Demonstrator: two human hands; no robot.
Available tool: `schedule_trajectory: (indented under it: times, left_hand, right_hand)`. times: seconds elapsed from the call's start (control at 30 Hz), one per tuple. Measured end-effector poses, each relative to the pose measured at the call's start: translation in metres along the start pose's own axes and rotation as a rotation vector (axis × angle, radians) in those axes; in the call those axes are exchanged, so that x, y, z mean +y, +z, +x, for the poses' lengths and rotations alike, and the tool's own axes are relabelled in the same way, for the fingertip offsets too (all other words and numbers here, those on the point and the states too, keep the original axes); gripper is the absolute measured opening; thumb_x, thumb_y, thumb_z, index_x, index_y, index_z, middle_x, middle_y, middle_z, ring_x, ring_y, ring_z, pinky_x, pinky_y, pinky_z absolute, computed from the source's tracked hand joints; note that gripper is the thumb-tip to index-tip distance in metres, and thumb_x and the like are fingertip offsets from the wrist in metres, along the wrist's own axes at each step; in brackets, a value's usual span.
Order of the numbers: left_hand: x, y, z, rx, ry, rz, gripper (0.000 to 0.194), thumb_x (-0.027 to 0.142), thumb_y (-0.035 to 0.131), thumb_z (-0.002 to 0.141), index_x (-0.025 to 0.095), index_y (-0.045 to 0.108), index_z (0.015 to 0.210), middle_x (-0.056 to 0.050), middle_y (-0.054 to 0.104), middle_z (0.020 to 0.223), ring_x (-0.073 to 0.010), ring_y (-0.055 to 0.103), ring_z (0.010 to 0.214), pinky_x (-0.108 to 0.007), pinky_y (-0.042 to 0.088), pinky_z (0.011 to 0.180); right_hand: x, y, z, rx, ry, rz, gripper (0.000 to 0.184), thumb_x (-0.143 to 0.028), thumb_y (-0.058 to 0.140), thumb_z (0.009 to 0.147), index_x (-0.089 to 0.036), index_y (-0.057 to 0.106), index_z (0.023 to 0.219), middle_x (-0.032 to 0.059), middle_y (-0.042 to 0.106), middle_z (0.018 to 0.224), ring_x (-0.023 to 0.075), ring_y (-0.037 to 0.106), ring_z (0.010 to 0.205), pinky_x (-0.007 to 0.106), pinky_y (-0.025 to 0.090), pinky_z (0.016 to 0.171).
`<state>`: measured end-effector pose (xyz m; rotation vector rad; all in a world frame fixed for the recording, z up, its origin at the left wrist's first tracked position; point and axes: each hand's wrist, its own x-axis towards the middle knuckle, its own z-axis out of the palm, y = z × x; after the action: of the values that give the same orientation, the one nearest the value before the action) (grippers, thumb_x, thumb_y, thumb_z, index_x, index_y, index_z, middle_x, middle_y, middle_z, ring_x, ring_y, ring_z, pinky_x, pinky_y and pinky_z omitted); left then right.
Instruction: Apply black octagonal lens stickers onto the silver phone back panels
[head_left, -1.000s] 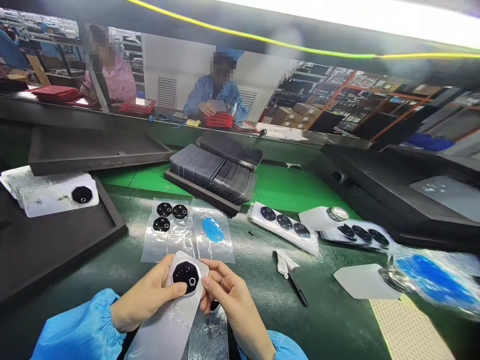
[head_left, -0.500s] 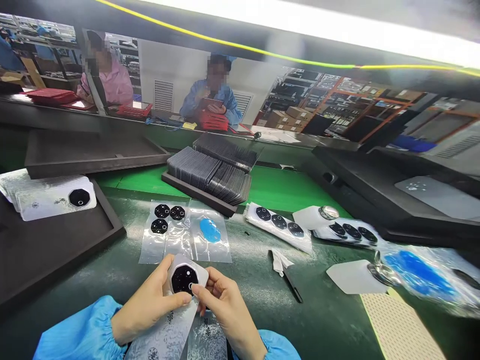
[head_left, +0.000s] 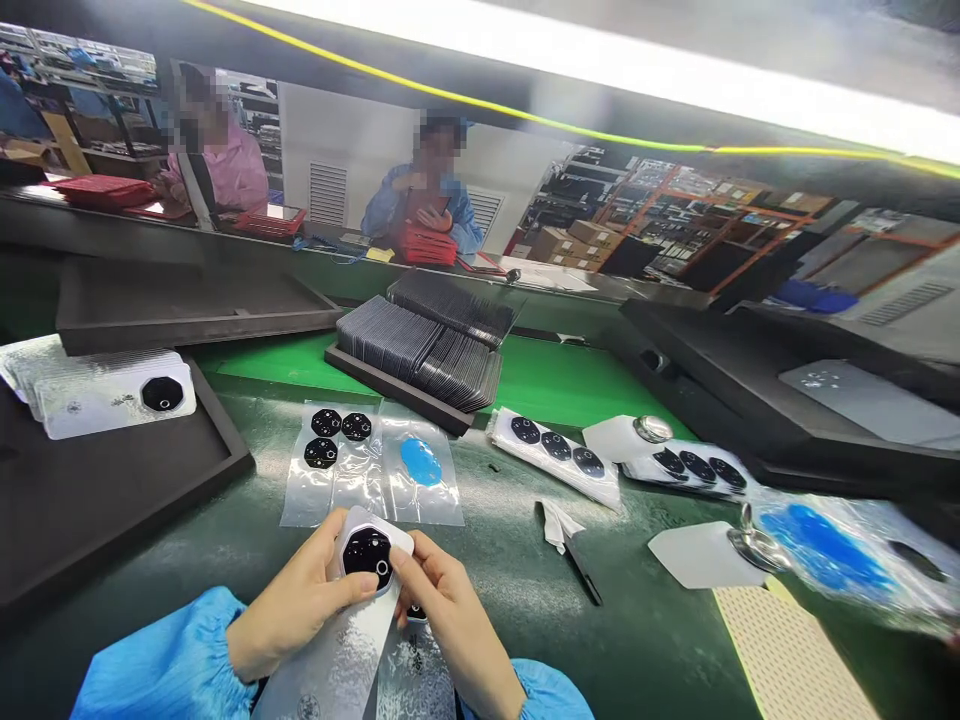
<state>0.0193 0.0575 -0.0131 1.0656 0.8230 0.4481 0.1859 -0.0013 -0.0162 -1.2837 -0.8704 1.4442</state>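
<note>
My left hand (head_left: 296,597) is closed round the left side of a silver phone back cover (head_left: 345,655), its thumb lying on the lower edge of a black octagonal camera disc (head_left: 366,556) on the cover. At the upper right side, my right hand (head_left: 454,605) grips the cover between thumb and fingers, with the thumb by the disc's right edge. Another patterned back cover (head_left: 416,670) lies below, partly hidden by my right hand. Beyond my hands are clear film sheets (head_left: 360,490) bearing several black discs and a blue oval (head_left: 421,461).
Several finished-looking covers (head_left: 112,400) rest on a black tray (head_left: 90,510) at left. A rack of dark plates (head_left: 416,345) stands ahead. Bagged discs (head_left: 555,450), tweezers (head_left: 583,572), two metal-knobbed pieces (head_left: 701,555) and a dotted sheet (head_left: 795,650) lie right. Two people sit beyond.
My right thumb has shifted up from the disc's lower face to its right edge, baring more of the disc. My left hand keeps its hold on the cover.
</note>
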Motion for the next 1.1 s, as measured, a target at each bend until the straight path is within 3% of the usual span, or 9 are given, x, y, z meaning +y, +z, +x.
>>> schedule_trajectory:
  times: [0.13, 0.23, 0.33, 0.5, 0.67, 0.73, 0.83, 0.97, 1.1]
  left_hand:
    - [-0.007, -0.002, 0.001, 0.058, 0.051, -0.007, 0.062, 0.035, 0.079, 0.075, 0.024, 0.052, 0.129, -0.009, 0.059, 0.133, -0.0351, 0.039, 0.137, -0.044, 0.037, 0.109]
    - [-0.02, -0.006, 0.002, 0.14, 0.056, -0.002, 0.076, 0.035, 0.083, 0.07, 0.026, 0.048, 0.137, -0.011, 0.049, 0.146, -0.0365, 0.019, 0.149, -0.046, 0.026, 0.118]
    - [-0.027, -0.008, 0.003, 0.145, 0.064, -0.008, 0.079, 0.035, 0.084, 0.069, 0.026, 0.047, 0.139, -0.01, 0.046, 0.15, -0.0369, 0.012, 0.151, -0.047, 0.021, 0.12]
    - [-0.01, -0.011, 0.003, 0.071, -0.052, 0.032, 0.085, 0.04, 0.083, 0.071, 0.026, 0.039, 0.142, -0.011, 0.042, 0.151, -0.0347, 0.029, 0.144, -0.044, 0.026, 0.115]
    - [0.018, -0.01, -0.001, -0.213, -0.073, -0.078, 0.042, 0.039, 0.075, 0.081, 0.023, 0.056, 0.116, -0.002, 0.065, 0.105, -0.0216, 0.06, 0.097, -0.029, 0.042, 0.082]
    - [0.02, -0.007, 0.0, -0.273, -0.108, -0.192, 0.042, 0.038, 0.077, 0.08, 0.022, 0.056, 0.113, -0.001, 0.064, 0.094, -0.0174, 0.06, 0.084, -0.026, 0.04, 0.073]
    - [0.016, -0.004, 0.003, -0.308, -0.129, -0.302, 0.05, 0.037, 0.079, 0.077, 0.02, 0.056, 0.117, -0.003, 0.063, 0.093, -0.0174, 0.059, 0.081, -0.027, 0.04, 0.072]
    - [0.01, -0.004, 0.005, -0.293, -0.126, -0.282, 0.052, 0.041, 0.079, 0.076, 0.02, 0.057, 0.117, -0.006, 0.064, 0.097, -0.0211, 0.06, 0.086, -0.031, 0.042, 0.078]
    - [0.012, -0.005, 0.004, -0.303, -0.138, -0.281, 0.049, 0.039, 0.078, 0.078, 0.02, 0.057, 0.118, -0.006, 0.063, 0.096, -0.0191, 0.059, 0.083, -0.03, 0.042, 0.076]
  right_hand:
    - [-0.002, 0.002, -0.001, -0.014, -0.008, 0.05, 0.046, -0.056, 0.078, 0.07, -0.016, 0.059, 0.079, -0.0039, 0.051, 0.067, 0.0093, 0.046, 0.06, 0.021, 0.04, 0.054]
    - [0.001, 0.004, -0.002, 0.053, -0.042, 0.03, 0.044, -0.056, 0.075, 0.074, -0.016, 0.057, 0.073, -0.004, 0.049, 0.065, 0.0091, 0.043, 0.06, 0.021, 0.037, 0.055]
    - [0.004, 0.003, -0.003, 0.081, -0.056, 0.015, 0.045, -0.058, 0.073, 0.075, -0.016, 0.057, 0.071, -0.0038, 0.05, 0.063, 0.0094, 0.043, 0.059, 0.022, 0.036, 0.054]
    - [-0.007, -0.005, -0.003, -0.055, 0.01, 0.011, 0.05, -0.064, 0.068, 0.078, -0.014, 0.062, 0.075, -0.0009, 0.059, 0.064, 0.0105, 0.053, 0.056, 0.024, 0.043, 0.058]
    - [-0.021, -0.006, -0.005, -0.15, 0.035, 0.104, 0.055, -0.069, 0.062, 0.08, -0.014, 0.064, 0.08, 0.0024, 0.064, 0.068, 0.0125, 0.059, 0.058, 0.028, 0.051, 0.06]
    - [-0.021, -0.004, -0.005, -0.145, 0.051, 0.137, 0.055, -0.068, 0.064, 0.079, -0.014, 0.062, 0.082, 0.0023, 0.064, 0.065, 0.0124, 0.06, 0.055, 0.028, 0.051, 0.06]
    - [-0.02, -0.002, -0.004, -0.137, 0.075, 0.172, 0.055, -0.068, 0.066, 0.078, -0.014, 0.059, 0.082, 0.0028, 0.065, 0.063, 0.0121, 0.061, 0.053, 0.026, 0.051, 0.058]
    - [-0.02, 0.0, -0.004, -0.12, 0.075, 0.185, 0.054, -0.067, 0.067, 0.077, -0.014, 0.058, 0.08, 0.004, 0.066, 0.063, 0.0129, 0.062, 0.053, 0.026, 0.051, 0.057]
    - [-0.022, 0.0, -0.005, -0.112, 0.074, 0.188, 0.054, -0.067, 0.066, 0.077, -0.014, 0.058, 0.079, 0.0041, 0.066, 0.062, 0.0131, 0.062, 0.053, 0.027, 0.051, 0.058]
